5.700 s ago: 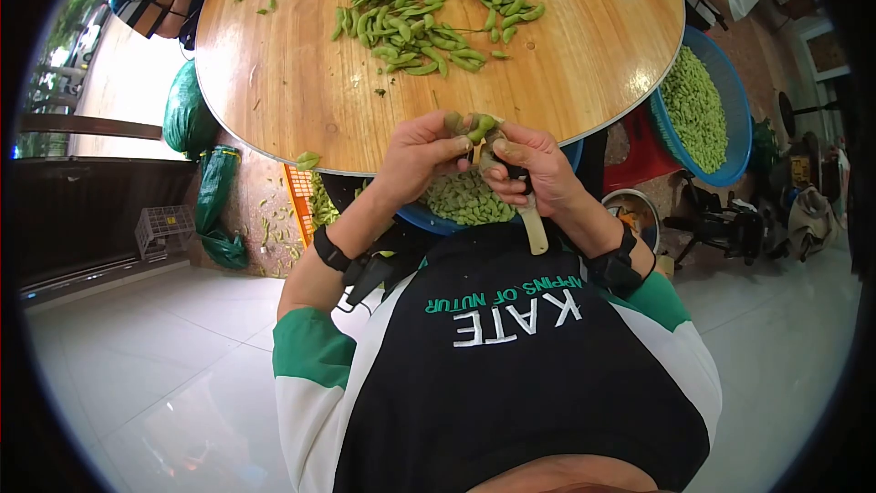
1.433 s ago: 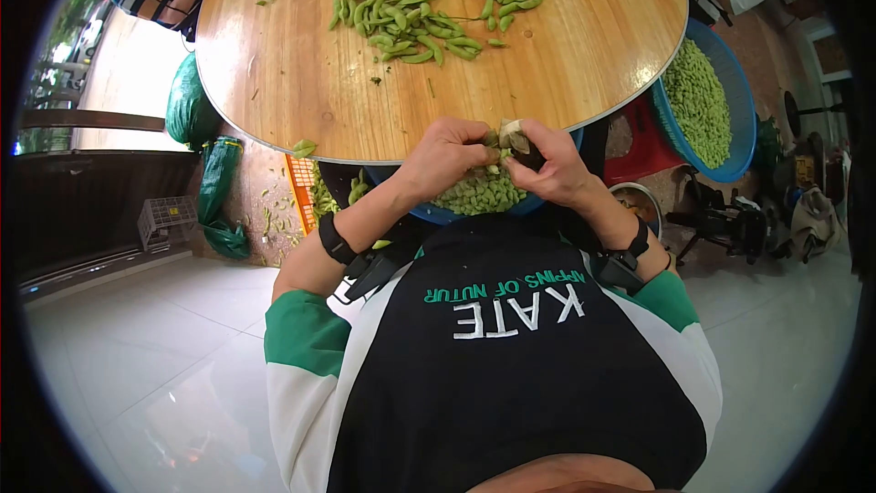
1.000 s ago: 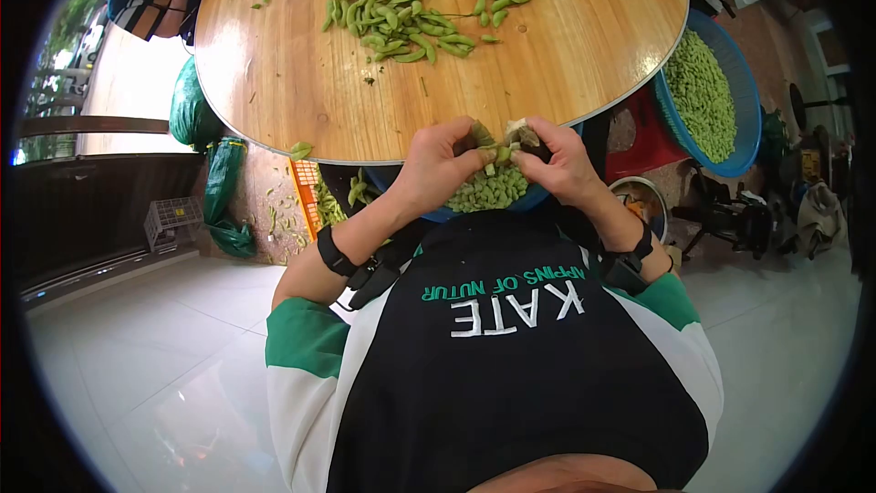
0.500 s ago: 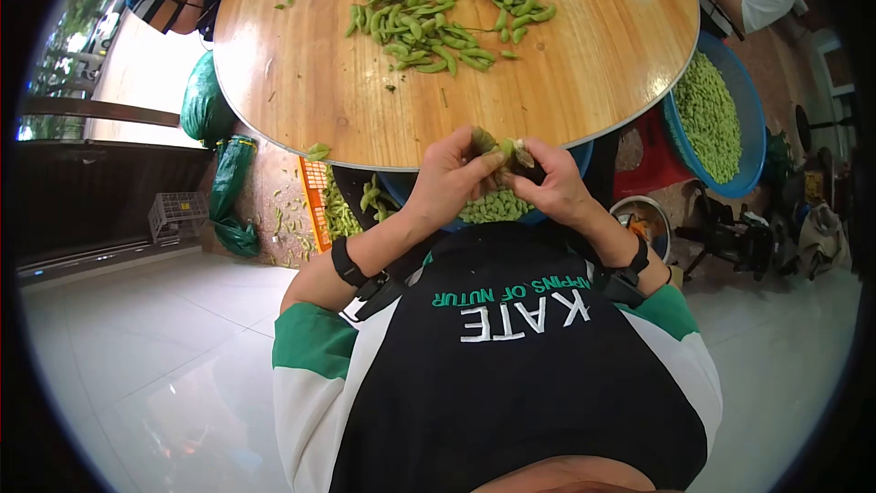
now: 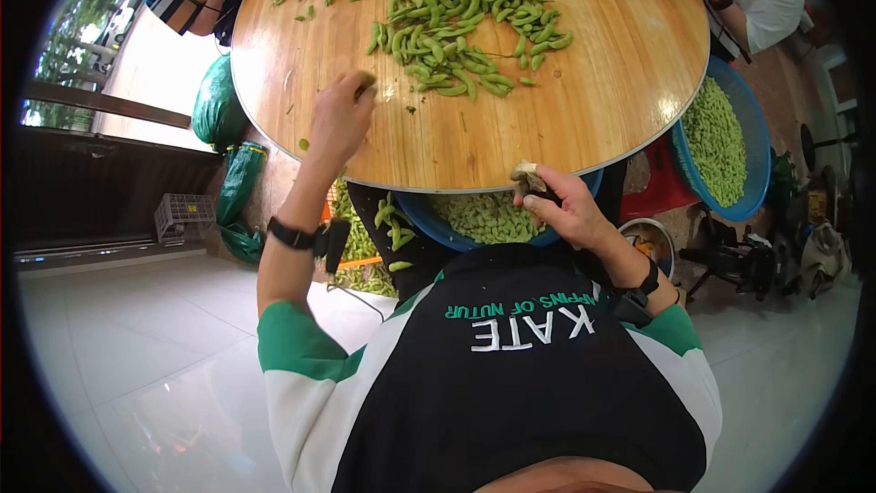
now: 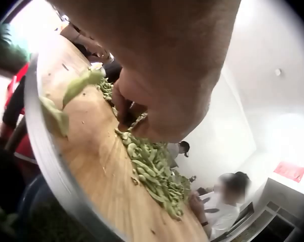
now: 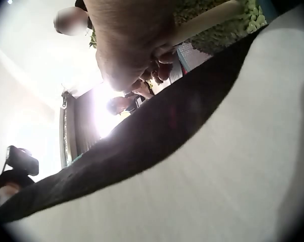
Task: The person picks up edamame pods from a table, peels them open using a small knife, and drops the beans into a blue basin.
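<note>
My left hand [image 5: 342, 119] is over the left of the round table, fingers bent, just left of the heap of green soybean pods [image 5: 456, 14]. An olive patch covers a fingertip; nothing else shows in its grasp. In the left wrist view, loose pods [image 6: 81, 86] lie near the table rim. My right hand [image 5: 570, 207] stays at the table's near edge, above a blue basin [image 5: 424, 219] of shelled beans [image 5: 493, 217]. Wrapped, soiled fingertips stick out from it. The right wrist view shows it gripping a tool by a long pale handle [image 7: 210, 22]; its working end is hidden.
The wooden table [image 5: 620, 82] has a metal rim. A blue basket [image 5: 757, 160] of shelled beans stands right, by a red stool [image 5: 655, 184]. An orange crate [image 5: 351, 264] with pods is at lower left. Two people [image 5: 762, 0] sit across the table.
My hands were together over the basin, working on a pod. The left has parted from the right and swung left and forward over the table. The right stays near the basin.
</note>
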Motion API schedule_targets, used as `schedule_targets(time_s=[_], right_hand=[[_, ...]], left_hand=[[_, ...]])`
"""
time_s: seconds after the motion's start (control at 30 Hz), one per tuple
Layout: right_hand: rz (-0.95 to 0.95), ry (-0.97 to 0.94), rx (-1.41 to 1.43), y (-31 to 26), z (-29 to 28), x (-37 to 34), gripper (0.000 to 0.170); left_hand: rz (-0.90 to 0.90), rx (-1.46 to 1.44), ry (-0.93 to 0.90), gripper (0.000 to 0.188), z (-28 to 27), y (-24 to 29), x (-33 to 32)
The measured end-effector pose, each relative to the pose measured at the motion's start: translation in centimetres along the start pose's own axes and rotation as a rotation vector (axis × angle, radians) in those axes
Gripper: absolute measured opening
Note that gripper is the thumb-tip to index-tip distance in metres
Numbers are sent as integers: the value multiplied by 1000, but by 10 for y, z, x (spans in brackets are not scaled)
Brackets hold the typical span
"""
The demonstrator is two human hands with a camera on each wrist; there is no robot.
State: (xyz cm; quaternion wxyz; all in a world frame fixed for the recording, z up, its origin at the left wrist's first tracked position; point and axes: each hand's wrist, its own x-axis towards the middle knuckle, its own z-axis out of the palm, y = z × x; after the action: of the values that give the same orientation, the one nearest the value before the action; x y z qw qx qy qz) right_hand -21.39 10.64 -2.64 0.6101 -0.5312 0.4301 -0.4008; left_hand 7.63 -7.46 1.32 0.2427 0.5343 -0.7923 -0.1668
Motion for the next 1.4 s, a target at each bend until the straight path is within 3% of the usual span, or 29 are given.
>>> schedule_targets(time_s=[0.1, 0.2, 0.4, 0.47, 0.6, 0.67, 0.77, 0.83, 1.03, 1.2, 1.4], right_hand=[[20, 35, 47, -4, 1, 1, 40], [41, 68, 72, -8, -1, -1, 43], [17, 66, 91, -7, 3, 2, 40], [48, 83, 136, -7, 4, 5, 40], [11, 70, 310, -10, 7, 14, 39], [12, 80, 369, -15, 9, 18, 38], [21, 21, 507, -19, 10, 25, 38], [6, -54, 593, -17, 11, 27, 40], [-20, -49, 679, -13, 15, 22, 38], [22, -54, 745, -10, 11, 21, 44], [45, -38, 729, -15, 12, 20, 33]], left_hand=[[36, 21, 89, 21, 36, -4, 41], [-60, 157, 110, 24, 54, -15, 72], [-171, 110, -69, 25, 40, -24, 70], [-46, 106, 159, 28, 46, -32, 56], [-97, -78, 199, 22, 38, -10, 26], [-153, -933, -47, 14, 31, 19, 5], [-147, -1199, -374, 12, 37, 67, -31], [-129, -1146, -497, 12, 41, 86, -43], [-259, -1169, -592, 9, 55, 93, -55], [-174, -1068, -566, 12, 58, 93, -61], [-101, -1031, -530, 16, 57, 92, -62]])
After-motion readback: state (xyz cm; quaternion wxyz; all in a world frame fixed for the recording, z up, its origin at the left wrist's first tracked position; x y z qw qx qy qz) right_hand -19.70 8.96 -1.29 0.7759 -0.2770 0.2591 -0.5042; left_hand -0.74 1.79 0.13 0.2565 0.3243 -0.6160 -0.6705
